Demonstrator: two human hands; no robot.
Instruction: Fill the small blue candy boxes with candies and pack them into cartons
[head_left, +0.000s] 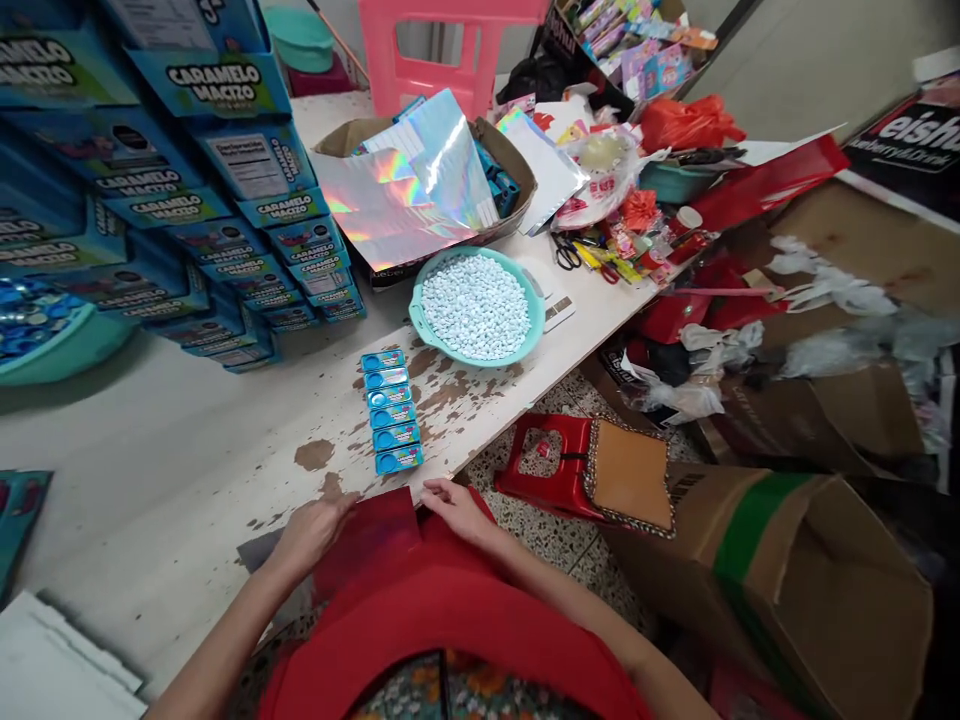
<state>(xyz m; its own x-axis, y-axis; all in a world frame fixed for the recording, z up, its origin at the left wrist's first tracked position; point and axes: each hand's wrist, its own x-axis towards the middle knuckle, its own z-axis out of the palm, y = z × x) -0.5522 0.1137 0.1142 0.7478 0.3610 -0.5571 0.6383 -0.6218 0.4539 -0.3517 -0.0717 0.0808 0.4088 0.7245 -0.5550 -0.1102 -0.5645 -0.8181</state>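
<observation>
At the table's front edge, my left hand (319, 525) has its fingers closed at the upper left corner of a dark red flat piece (382, 530), cloth or sheet, I cannot tell which. This piece lies against the red apron (450, 610) on my body. My right hand (457, 510) is just right of it, fingers loosely bent and apart, near the table edge, with nothing visible in them. Beyond my hands, several small blue candy boxes (394, 437) stand in a column on the table. Behind them sits a turquoise colander (424, 325) full of white candies (476, 305).
Stacked blue display boxes (225, 85) rise at the back left, beside a turquoise basin (67, 355) of blue wrapped pieces. A cardboard carton (517, 205) with shiny sheets (450, 160) is behind the colander. Scissors (566, 252) lie at right; a red stool (555, 470) is below.
</observation>
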